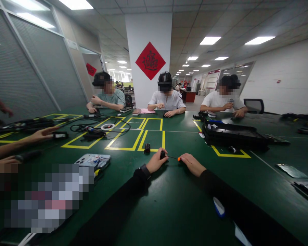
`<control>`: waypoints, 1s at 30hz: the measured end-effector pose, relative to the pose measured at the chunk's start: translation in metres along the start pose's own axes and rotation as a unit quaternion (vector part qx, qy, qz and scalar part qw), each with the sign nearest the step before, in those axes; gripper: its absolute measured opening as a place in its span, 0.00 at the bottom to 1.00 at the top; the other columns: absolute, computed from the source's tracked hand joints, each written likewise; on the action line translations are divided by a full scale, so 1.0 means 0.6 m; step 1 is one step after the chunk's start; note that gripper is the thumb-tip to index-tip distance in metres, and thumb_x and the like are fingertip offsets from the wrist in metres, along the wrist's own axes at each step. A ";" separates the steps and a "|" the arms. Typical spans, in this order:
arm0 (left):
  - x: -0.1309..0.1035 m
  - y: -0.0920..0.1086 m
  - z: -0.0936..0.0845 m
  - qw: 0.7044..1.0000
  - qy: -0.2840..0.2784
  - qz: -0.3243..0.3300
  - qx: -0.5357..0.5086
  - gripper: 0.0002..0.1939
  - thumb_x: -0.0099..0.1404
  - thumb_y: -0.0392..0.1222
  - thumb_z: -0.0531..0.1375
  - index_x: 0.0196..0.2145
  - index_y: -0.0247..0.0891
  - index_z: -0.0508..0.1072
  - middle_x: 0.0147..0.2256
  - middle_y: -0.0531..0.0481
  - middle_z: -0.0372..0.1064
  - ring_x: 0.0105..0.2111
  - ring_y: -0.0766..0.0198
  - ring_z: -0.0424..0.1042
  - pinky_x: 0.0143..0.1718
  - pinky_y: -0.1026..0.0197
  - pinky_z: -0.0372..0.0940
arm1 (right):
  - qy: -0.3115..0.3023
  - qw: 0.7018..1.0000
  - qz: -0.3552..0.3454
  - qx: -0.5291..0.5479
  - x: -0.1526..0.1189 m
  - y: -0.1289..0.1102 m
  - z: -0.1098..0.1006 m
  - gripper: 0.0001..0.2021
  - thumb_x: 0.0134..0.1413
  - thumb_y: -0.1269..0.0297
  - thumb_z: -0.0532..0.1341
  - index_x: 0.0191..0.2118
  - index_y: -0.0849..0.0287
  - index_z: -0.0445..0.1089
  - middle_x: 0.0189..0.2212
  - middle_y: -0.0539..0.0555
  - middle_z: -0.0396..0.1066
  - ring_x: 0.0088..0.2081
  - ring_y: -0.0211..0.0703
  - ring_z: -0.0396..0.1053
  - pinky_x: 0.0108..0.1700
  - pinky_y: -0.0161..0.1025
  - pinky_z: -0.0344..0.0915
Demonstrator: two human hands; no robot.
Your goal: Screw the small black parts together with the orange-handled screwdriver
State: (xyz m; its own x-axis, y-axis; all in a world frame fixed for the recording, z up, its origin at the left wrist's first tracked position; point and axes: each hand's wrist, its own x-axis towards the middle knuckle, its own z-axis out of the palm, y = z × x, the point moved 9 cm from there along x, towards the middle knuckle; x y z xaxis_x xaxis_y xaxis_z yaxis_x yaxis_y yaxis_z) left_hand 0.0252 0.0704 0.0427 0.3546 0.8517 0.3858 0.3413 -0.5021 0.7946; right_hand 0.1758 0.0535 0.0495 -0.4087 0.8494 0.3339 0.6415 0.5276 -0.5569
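Note:
My left hand [156, 161], with a dark band at its wrist, is closed around a small black cylindrical part [163, 154]. My right hand [192, 164] is closed on the orange end [179, 159] of a thin dark rod [172, 157], which looks like a screwdriver. The rod spans the gap between my hands and reaches the left fingers; its far tip is hidden there. Just beyond my left hand, a black cylindrical piece [147, 148] stands on the green table [166, 205].
Yellow tape [123, 149] marks rectangles on the table. At left are a phone [92, 160], cables [77, 128] and a co-worker's hands [45, 134]. A black tray-like housing [231, 133] sits at right. A blue-and-white object [219, 207] lies by my right sleeve. Several people sit opposite.

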 end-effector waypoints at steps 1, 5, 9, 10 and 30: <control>0.000 0.000 0.000 1.000 0.000 0.001 -0.004 0.10 0.57 0.41 0.54 0.37 0.38 0.61 0.31 0.53 0.63 0.32 0.68 0.63 0.37 0.63 0.57 | -0.012 1.000 -0.008 -0.018 0.006 0.000 0.001 0.14 0.55 0.65 0.47 0.34 0.60 0.69 0.35 0.56 0.67 0.39 0.42 0.62 0.45 0.41 0.57; 0.000 0.000 0.001 1.000 -0.002 -0.001 -0.022 0.10 0.57 0.41 0.54 0.37 0.38 0.61 0.31 0.53 0.63 0.31 0.67 0.63 0.37 0.63 0.58 | -0.068 0.996 -0.002 -0.056 0.024 0.009 0.009 0.12 0.52 0.66 0.50 0.31 0.61 0.70 0.32 0.56 0.68 0.37 0.42 0.63 0.43 0.40 0.57; 0.000 -0.002 -0.001 1.000 0.007 -0.007 -0.024 0.10 0.56 0.41 0.54 0.37 0.38 0.61 0.31 0.53 0.63 0.32 0.67 0.63 0.38 0.62 0.58 | -0.027 0.998 0.042 -0.028 0.013 0.023 0.006 0.08 0.49 0.66 0.54 0.33 0.60 0.68 0.32 0.54 0.68 0.36 0.41 0.64 0.41 0.39 0.59; 0.000 -0.003 -0.001 1.000 0.009 -0.007 -0.022 0.10 0.56 0.41 0.54 0.37 0.38 0.61 0.31 0.53 0.63 0.32 0.67 0.63 0.37 0.62 0.58 | 0.005 0.999 0.046 -0.019 0.006 0.024 0.002 0.07 0.49 0.66 0.54 0.34 0.60 0.67 0.33 0.53 0.67 0.36 0.40 0.63 0.41 0.39 0.59; 0.001 0.005 -0.001 1.000 0.008 0.007 0.008 0.10 0.56 0.40 0.54 0.37 0.38 0.61 0.32 0.53 0.62 0.33 0.67 0.62 0.38 0.62 0.58 | 0.073 0.997 0.003 0.024 -0.017 0.006 -0.004 0.07 0.48 0.66 0.56 0.36 0.58 0.63 0.32 0.51 0.66 0.35 0.38 0.63 0.40 0.38 0.60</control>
State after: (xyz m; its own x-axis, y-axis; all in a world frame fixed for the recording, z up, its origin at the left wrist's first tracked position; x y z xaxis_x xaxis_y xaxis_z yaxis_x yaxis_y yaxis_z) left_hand 0.0260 0.0693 0.0457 0.3444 0.8473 0.4042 0.3501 -0.5154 0.7822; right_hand 0.1835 0.0469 0.0459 -0.3047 0.8470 0.4356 0.6107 0.5247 -0.5931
